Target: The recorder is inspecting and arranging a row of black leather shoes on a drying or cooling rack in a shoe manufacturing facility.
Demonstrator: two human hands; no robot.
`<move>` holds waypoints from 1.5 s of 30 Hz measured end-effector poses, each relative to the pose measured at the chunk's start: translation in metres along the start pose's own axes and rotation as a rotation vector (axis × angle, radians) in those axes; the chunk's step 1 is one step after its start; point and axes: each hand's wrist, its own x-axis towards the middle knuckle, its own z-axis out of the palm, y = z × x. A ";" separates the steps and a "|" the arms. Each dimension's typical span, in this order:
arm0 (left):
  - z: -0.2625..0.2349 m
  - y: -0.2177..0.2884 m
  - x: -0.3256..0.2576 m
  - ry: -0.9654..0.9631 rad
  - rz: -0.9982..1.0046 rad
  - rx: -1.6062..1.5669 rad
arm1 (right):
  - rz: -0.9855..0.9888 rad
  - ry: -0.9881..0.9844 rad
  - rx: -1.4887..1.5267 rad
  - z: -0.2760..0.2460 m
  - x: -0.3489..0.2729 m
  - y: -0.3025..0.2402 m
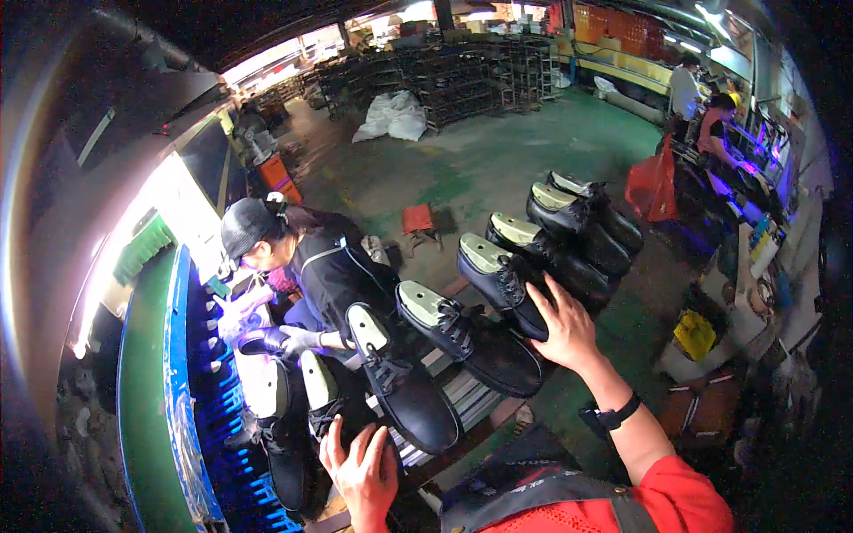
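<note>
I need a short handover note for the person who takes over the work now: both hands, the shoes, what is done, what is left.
Left hand: open, fingers spread on the heel of the near black leather lace-up shoe.
Right hand: open, resting on the toe of the fourth black shoe.
Shoes: about eight, on pale lasts, in a row on the slatted rack.
Done: shoes lined up.
Left: neither shoe lifted yet.

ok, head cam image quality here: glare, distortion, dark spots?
Head view: window strip at left blown out white; strong fisheye bend and black vignette at the corners; black shoes mid-frame sharp, with sheen; left hand and right hand evenly lit; far racks soft.
</note>
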 end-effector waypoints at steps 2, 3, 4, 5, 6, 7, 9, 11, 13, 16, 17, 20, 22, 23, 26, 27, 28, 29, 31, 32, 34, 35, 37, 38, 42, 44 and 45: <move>0.000 0.001 0.000 -0.001 -0.001 0.006 | -0.004 -0.001 -0.007 0.000 0.000 0.000; 0.000 0.001 0.000 -0.006 0.000 0.005 | -0.015 0.009 -0.007 0.000 0.000 0.000; -0.001 0.001 0.000 -0.009 0.001 0.010 | -0.020 0.012 -0.009 0.000 0.000 0.000; -0.001 0.001 0.000 -0.014 0.001 0.020 | -0.027 0.020 -0.005 0.000 0.000 0.000; -0.001 0.001 0.000 -0.013 0.002 0.016 | -0.027 0.022 -0.005 0.000 0.000 0.000; -0.001 0.002 0.000 -0.013 0.001 0.017 | -0.020 0.015 -0.009 0.000 0.000 0.001; -0.001 0.003 0.001 -0.015 -0.002 0.020 | -0.029 0.025 -0.003 0.000 0.000 0.001; -0.001 0.004 0.000 -0.020 -0.007 0.032 | -0.031 0.029 -0.004 0.001 -0.001 0.002; -0.002 0.005 0.000 -0.023 -0.014 0.020 | -0.028 0.032 -0.007 0.002 -0.001 0.002; -0.003 0.004 0.000 -0.021 -0.009 0.019 | -0.015 0.027 -0.015 0.003 -0.001 0.001; -0.002 0.004 0.000 -0.021 -0.005 0.027 | -0.025 0.038 -0.009 0.003 -0.001 0.001; -0.001 0.004 0.000 -0.013 -0.006 0.023 | -0.023 0.041 -0.011 0.003 -0.001 0.001; -0.001 0.004 -0.001 -0.018 -0.009 0.028 | -0.018 0.035 -0.014 0.003 -0.001 0.001; 0.000 0.004 -0.002 -0.024 -0.015 0.039 | -0.024 0.037 -0.006 0.003 0.000 0.001; 0.000 0.002 -0.002 -0.022 -0.001 0.052 | -0.024 0.030 0.007 0.002 0.000 0.001; 0.001 0.002 -0.003 -0.018 -0.001 0.047 | -0.024 0.031 0.008 0.002 0.000 0.001; 0.001 0.001 -0.003 -0.015 -0.002 0.047 | -0.010 0.018 0.001 0.002 0.000 0.001; 0.001 0.001 -0.002 -0.013 -0.001 0.055 | -0.013 0.022 0.007 0.001 0.000 0.001; 0.002 0.001 -0.002 -0.015 -0.003 0.053 | 0.015 -0.015 0.000 0.001 0.000 0.001; 0.001 0.001 -0.002 -0.021 -0.004 0.063 | 0.006 -0.002 0.007 0.001 0.000 0.001; 0.001 0.002 -0.002 -0.022 -0.012 0.044 | 0.014 -0.003 0.004 0.001 0.000 0.000; 0.001 0.002 -0.002 -0.024 -0.014 0.037 | 0.010 -0.006 0.005 0.001 0.000 0.000; 0.000 0.003 -0.002 -0.023 -0.015 0.045 | 0.023 -0.018 -0.006 0.001 -0.001 0.000; 0.000 0.002 -0.001 -0.017 -0.011 0.045 | 0.015 -0.009 -0.006 0.001 0.000 0.001; 0.000 0.002 0.000 -0.004 0.003 0.060 | 0.002 0.007 0.019 0.001 0.000 0.001; 0.001 0.002 0.000 -0.002 -0.006 0.052 | 0.004 0.012 0.030 0.001 0.000 0.000; 0.000 0.002 -0.001 -0.007 -0.012 0.057 | -0.006 0.018 0.027 0.001 -0.001 -0.001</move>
